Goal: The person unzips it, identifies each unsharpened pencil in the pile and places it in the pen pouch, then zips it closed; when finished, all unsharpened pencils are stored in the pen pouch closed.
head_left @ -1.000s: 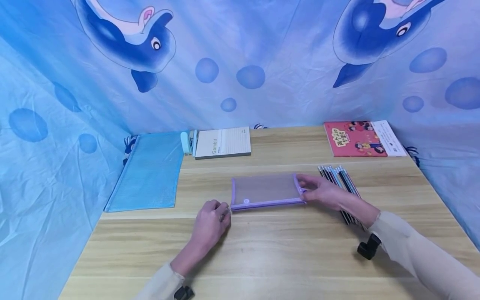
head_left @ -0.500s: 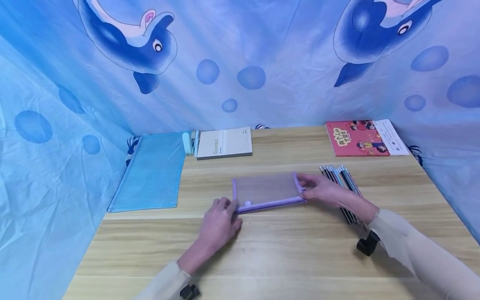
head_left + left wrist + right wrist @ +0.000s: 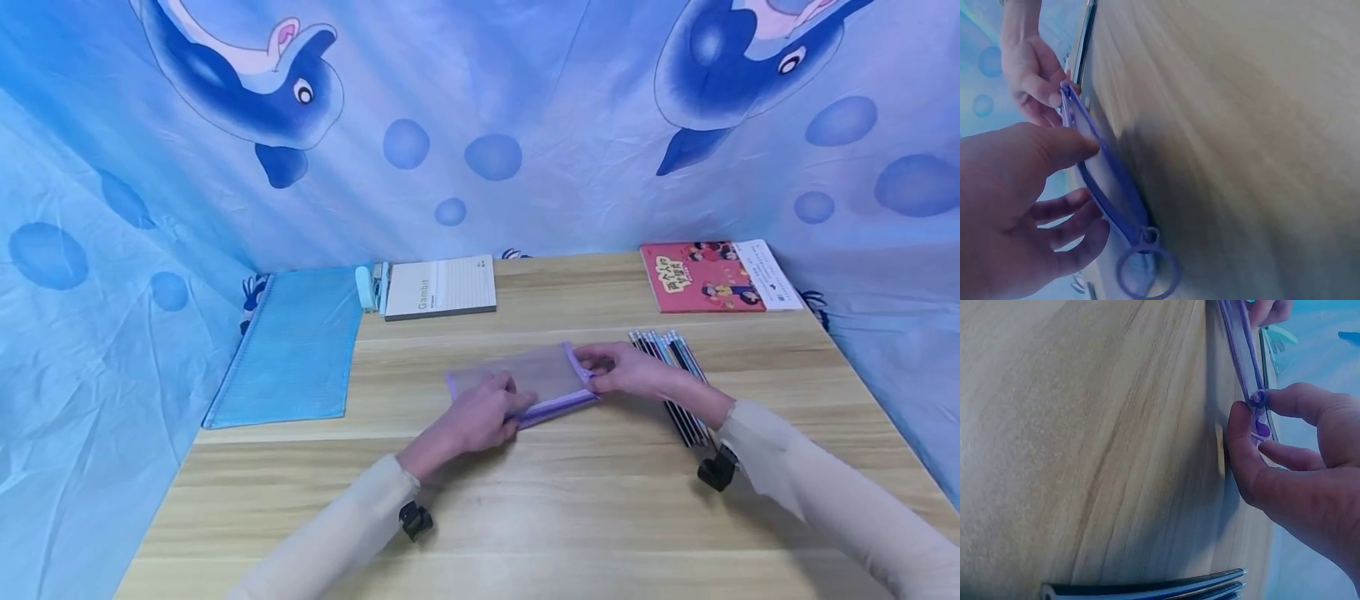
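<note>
Left hand (image 3: 480,414): shifted inward since the earlier frame, from the left corner of the purple pouch (image 3: 536,373) to its front edge; the edge now slants more steeply.

Nearest: two pale sleeves (image 3: 352,521), a black camera (image 3: 416,519) at each wrist, on a wood-grain tabletop (image 3: 570,517).

Hands: left, fingers bent about the front edge, thumb at the rim — whether it pinches cannot be told. Right hand (image 3: 630,371), thumb and fingers pinching the pouch's right end near the front corner.

Pouch: at mid-table between both hands, translucent, purple-trimmed. Zip pull ring (image 3: 1175,275) hangs at the left end; the mouth stands narrowly parted in the left wrist view. Contents: none made out.

Step in hand, by judgement: spreading the unzipped mouth. The next move seems to call for a firm right pinch while the left thumb draws the two rims apart.

Just beyond, right: bundle of pencils (image 3: 684,357), loose, beneath the right forearm.

Far left: blue mesh folder (image 3: 285,350), lying flat, contents not discernible. Beside it, a light-blue article (image 3: 365,288), type unclear, then a notebook (image 3: 442,287) marked "Gambit".

Far right: red-covered book (image 3: 705,279).

Farthest: blue backdrop (image 3: 555,83), dolphins printed.
</note>
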